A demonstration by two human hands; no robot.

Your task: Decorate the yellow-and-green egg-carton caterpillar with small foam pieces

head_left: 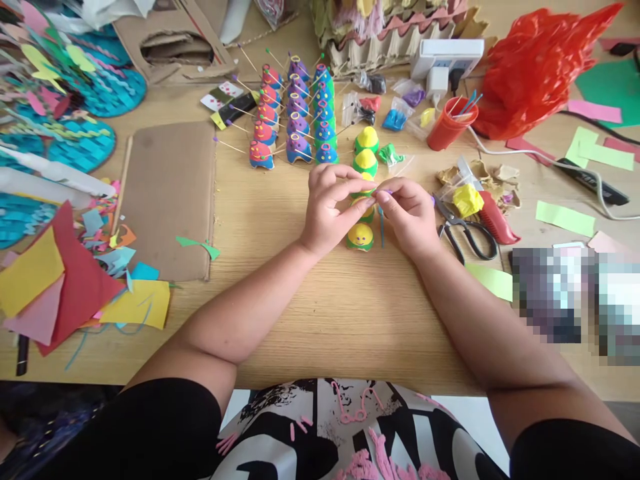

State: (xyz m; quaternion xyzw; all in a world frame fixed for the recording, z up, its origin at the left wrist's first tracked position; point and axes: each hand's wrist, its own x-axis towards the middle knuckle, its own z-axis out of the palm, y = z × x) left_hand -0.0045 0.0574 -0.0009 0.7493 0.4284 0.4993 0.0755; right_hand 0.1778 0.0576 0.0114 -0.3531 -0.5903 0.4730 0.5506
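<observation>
In the head view, the left hand [327, 210] and the right hand [410, 217] meet over the row of yellow figures [360, 237] on the bench [300, 327], hiding part of it. The right fingers pinch a tiny purple bit [388, 192]; the left fingers are nearly together, their hold cannot be told. Scissors [456, 220] lie just beside the right hand, yellow clay [468, 201] beyond. Cardboard [165, 200] lies farther left.

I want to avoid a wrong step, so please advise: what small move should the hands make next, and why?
Perhaps press the small purple bit onto the yellow-and-green row. The right hand pinches it, the left hand is close by, and both are beside that row; its front piece bears a small face, and the blue-and-green row carries small added shapes.
</observation>
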